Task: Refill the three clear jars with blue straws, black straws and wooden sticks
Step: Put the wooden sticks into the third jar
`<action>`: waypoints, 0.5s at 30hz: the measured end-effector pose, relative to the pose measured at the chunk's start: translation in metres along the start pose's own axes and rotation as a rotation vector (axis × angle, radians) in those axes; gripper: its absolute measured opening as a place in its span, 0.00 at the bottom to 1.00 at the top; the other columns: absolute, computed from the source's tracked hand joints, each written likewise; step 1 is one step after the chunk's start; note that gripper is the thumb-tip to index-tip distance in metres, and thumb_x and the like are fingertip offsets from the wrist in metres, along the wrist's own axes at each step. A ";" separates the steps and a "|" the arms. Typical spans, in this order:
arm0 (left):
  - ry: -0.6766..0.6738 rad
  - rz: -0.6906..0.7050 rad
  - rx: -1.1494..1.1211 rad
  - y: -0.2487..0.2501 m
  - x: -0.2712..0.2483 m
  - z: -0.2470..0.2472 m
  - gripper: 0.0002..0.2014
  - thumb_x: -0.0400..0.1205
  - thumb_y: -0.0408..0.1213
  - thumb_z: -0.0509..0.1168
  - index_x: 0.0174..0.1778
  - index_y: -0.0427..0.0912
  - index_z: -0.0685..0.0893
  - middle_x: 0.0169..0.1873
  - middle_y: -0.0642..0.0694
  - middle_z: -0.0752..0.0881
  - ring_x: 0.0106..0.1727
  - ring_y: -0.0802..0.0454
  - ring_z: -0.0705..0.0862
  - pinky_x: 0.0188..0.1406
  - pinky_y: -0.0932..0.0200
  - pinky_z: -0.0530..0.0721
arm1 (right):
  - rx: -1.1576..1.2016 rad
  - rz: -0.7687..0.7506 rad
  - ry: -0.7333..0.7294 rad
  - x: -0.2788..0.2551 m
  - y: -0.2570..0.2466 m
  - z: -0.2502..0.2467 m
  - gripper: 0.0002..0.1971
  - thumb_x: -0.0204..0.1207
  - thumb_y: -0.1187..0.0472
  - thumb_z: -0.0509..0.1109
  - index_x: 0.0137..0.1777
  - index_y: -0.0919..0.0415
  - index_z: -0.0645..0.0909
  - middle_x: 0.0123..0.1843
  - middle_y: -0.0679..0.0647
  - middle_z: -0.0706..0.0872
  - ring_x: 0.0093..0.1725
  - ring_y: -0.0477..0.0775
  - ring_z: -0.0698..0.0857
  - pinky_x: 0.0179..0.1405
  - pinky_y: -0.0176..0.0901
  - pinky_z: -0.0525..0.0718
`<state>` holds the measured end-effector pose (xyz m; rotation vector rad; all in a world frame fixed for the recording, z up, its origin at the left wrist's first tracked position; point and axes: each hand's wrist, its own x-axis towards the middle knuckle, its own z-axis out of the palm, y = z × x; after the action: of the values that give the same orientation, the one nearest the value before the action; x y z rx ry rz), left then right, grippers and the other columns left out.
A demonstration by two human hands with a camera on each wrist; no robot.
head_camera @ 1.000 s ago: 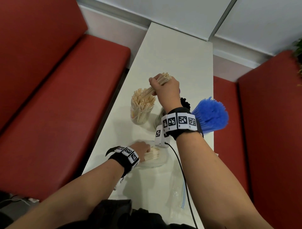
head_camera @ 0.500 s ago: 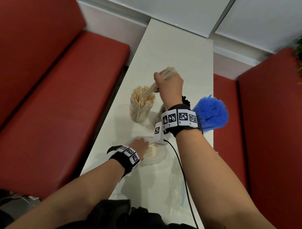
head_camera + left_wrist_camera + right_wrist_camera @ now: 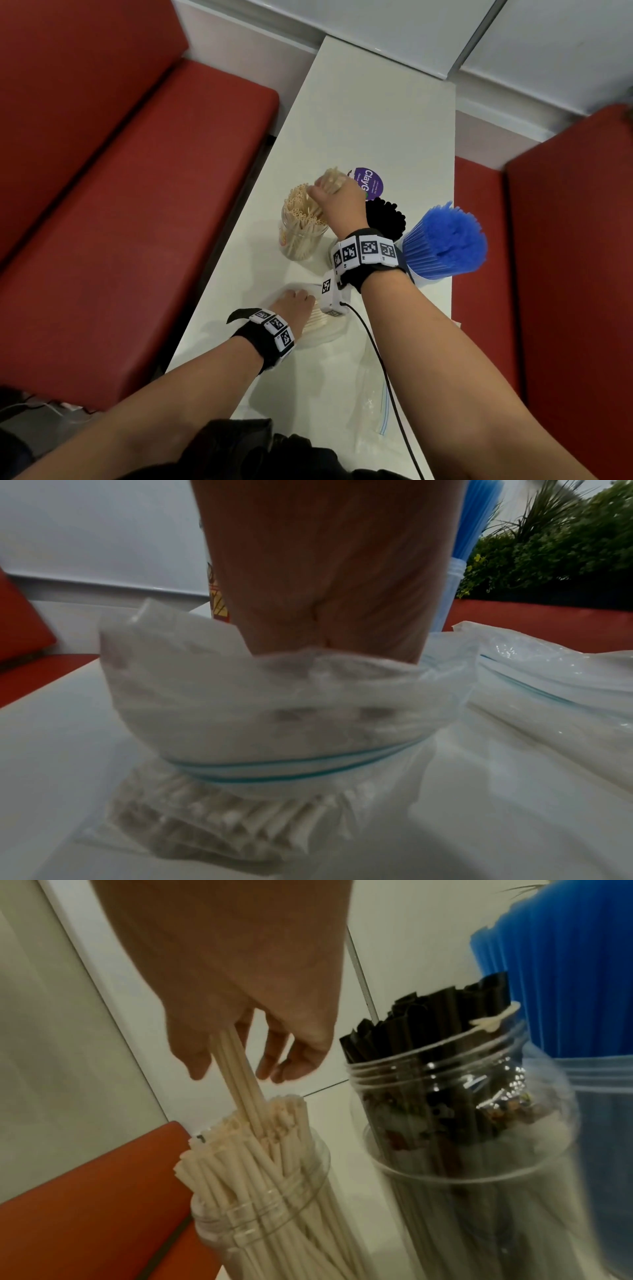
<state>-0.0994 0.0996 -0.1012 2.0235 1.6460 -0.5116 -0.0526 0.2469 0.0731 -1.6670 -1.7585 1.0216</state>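
Seating: red benches (image 3: 144,192) are flanking the white table (image 3: 376,113).
Wall: pale panels (image 3: 513,31) are running behind.
Greenery: a plant (image 3: 565,547) is standing beyond.

Readable text: one sticker only.

I read "Clay" plus the start of a further letter in white on a round purple sticker (image 3: 369,181) lying on the white table (image 3: 376,113); the smaller lines under it are too fine to read. A red-and-yellow label (image 3: 217,601) on the jar beyond my left hand (image 3: 329,569) is blurred, illegible. Wristband squares carry coded patterns, no letters.
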 end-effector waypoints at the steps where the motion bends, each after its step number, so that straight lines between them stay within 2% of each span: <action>1: 0.002 0.003 -0.010 0.000 0.001 -0.001 0.30 0.80 0.33 0.70 0.78 0.38 0.68 0.73 0.39 0.71 0.73 0.37 0.73 0.72 0.44 0.78 | 0.025 -0.086 0.021 -0.002 -0.002 0.001 0.15 0.77 0.60 0.75 0.60 0.66 0.84 0.55 0.62 0.87 0.55 0.59 0.85 0.54 0.48 0.82; 3: 0.028 -0.007 -0.047 -0.001 0.001 -0.003 0.25 0.83 0.31 0.65 0.77 0.36 0.70 0.73 0.38 0.75 0.73 0.38 0.76 0.73 0.45 0.76 | 0.075 -0.278 0.117 -0.006 -0.007 0.002 0.17 0.77 0.62 0.74 0.66 0.58 0.82 0.59 0.55 0.83 0.60 0.53 0.81 0.59 0.42 0.77; 4: 0.041 -0.014 -0.062 -0.001 0.001 -0.004 0.23 0.84 0.30 0.63 0.76 0.36 0.71 0.73 0.38 0.77 0.73 0.39 0.77 0.73 0.46 0.76 | 0.071 -0.376 0.161 -0.007 -0.010 0.003 0.18 0.78 0.63 0.73 0.67 0.57 0.81 0.62 0.54 0.83 0.63 0.52 0.80 0.63 0.43 0.76; 7: 0.022 -0.025 -0.099 -0.002 0.000 -0.006 0.18 0.84 0.31 0.63 0.71 0.38 0.76 0.66 0.40 0.83 0.67 0.43 0.83 0.68 0.49 0.80 | -0.160 -0.569 0.151 -0.006 -0.007 0.015 0.17 0.84 0.66 0.65 0.71 0.64 0.81 0.72 0.60 0.81 0.73 0.61 0.77 0.74 0.54 0.73; 8: 0.000 -0.026 -0.099 -0.003 -0.001 -0.008 0.17 0.83 0.31 0.64 0.69 0.38 0.77 0.64 0.41 0.84 0.65 0.43 0.84 0.66 0.48 0.82 | -0.275 -0.559 0.085 -0.007 -0.002 0.021 0.18 0.87 0.65 0.62 0.75 0.66 0.78 0.78 0.64 0.76 0.79 0.64 0.72 0.79 0.57 0.68; 10: -0.037 -0.009 -0.085 -0.004 -0.002 -0.011 0.15 0.83 0.32 0.64 0.66 0.38 0.79 0.63 0.40 0.84 0.64 0.42 0.84 0.66 0.46 0.83 | -0.502 -0.435 -0.091 -0.011 0.013 0.033 0.25 0.92 0.58 0.53 0.86 0.67 0.63 0.89 0.65 0.59 0.89 0.65 0.56 0.86 0.58 0.54; 12: -0.051 -0.018 -0.087 -0.005 -0.002 -0.013 0.14 0.85 0.33 0.63 0.67 0.38 0.80 0.64 0.39 0.84 0.65 0.42 0.85 0.67 0.47 0.82 | -0.738 -0.372 -0.179 -0.017 0.029 0.042 0.31 0.93 0.51 0.49 0.89 0.66 0.49 0.91 0.64 0.46 0.90 0.64 0.45 0.88 0.58 0.44; 13: -0.050 -0.029 -0.091 -0.006 -0.001 -0.014 0.14 0.86 0.34 0.63 0.68 0.38 0.80 0.64 0.40 0.84 0.64 0.42 0.85 0.67 0.48 0.82 | -0.796 -0.377 -0.187 -0.018 0.034 0.044 0.32 0.93 0.49 0.49 0.90 0.65 0.46 0.91 0.64 0.43 0.90 0.65 0.43 0.88 0.59 0.43; 15: -0.055 -0.027 -0.107 -0.010 -0.001 -0.017 0.15 0.86 0.33 0.63 0.68 0.37 0.80 0.64 0.39 0.84 0.64 0.42 0.85 0.66 0.48 0.83 | -0.759 -0.409 -0.147 -0.018 0.031 0.044 0.31 0.92 0.50 0.53 0.90 0.61 0.50 0.91 0.65 0.44 0.89 0.70 0.43 0.88 0.63 0.44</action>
<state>-0.1096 0.1098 -0.0880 1.8966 1.6348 -0.4739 -0.0663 0.2205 0.0251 -1.5205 -2.6585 0.2967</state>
